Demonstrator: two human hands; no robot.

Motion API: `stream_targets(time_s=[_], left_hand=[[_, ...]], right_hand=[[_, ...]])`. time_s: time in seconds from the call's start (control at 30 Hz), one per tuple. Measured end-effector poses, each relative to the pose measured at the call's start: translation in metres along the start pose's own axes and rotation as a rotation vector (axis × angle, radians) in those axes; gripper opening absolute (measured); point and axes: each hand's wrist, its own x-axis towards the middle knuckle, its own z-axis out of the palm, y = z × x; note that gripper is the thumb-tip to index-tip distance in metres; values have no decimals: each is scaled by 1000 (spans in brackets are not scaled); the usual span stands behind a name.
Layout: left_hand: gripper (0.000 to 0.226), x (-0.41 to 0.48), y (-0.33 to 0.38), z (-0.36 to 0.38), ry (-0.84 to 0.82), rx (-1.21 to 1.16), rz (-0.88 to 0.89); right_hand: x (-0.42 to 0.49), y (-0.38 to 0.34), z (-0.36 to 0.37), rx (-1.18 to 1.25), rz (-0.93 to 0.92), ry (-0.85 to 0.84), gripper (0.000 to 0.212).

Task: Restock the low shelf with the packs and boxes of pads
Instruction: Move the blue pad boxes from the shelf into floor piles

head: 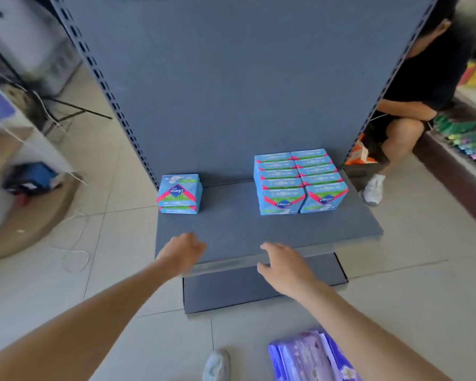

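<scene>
Two rows of blue Libresse boxes [300, 182] stand near the shelf's [245, 229] right rear corner, a short Libresse stack [179, 194] at its left edge. Purple packs [311, 356] lie on the floor. Left hand [183, 250], loosely curled, and right hand [283, 264], fingers spread, hover empty over the front edge.

Blue boxes [300, 181] with pink-and-green bands, grey shelf [231, 224], purple flowered packs [311, 356].

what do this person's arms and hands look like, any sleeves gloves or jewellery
The left arm and right arm are bare, no sleeves in view. The left hand and right hand wear no gloves; no watch, bracelet or ring shows, though blur softens the fingers.
</scene>
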Motion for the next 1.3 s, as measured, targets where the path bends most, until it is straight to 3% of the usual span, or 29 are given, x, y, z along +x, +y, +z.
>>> stream_targets(time_s=[0.17, 0.3, 0.4, 0.57, 0.7, 0.8, 0.87, 1.03, 1.17, 1.3], left_hand=[[23, 54, -39, -31, 169, -256, -111], [24, 101, -50, -52, 333, -385, -188], [37, 134, -54, -60, 443, -307, -218], [51, 172, -62, -59, 314, -349, -285], [33, 194, -70, -51, 178, -553, -309], [35, 202, -75, -41, 93, -659, -293], [41, 205, -78, -32, 86, -664, -260], [38, 199, -74, -17, 120, -772, -255], [40, 184, -64, -9, 155, -840, -311], [58, 162, -49, 7, 160, -971, -332]], right_hand=[[46, -41, 26, 423, 116, -43, 47], [99, -70, 40, 706, 228, -58, 14], [148, -90, 46, 803, 263, -57, 31], [208, -121, 51, 813, 224, -38, 35], [236, -132, 67, 798, 259, -31, 20], [250, -132, 80, 852, 274, -3, 44], [256, -133, 87, 844, 281, 62, 52], [261, -135, 103, 912, 261, 191, 24], [255, -126, 97, 1035, 306, 286, 25], [237, -109, 93, 1127, 313, 384, 22]])
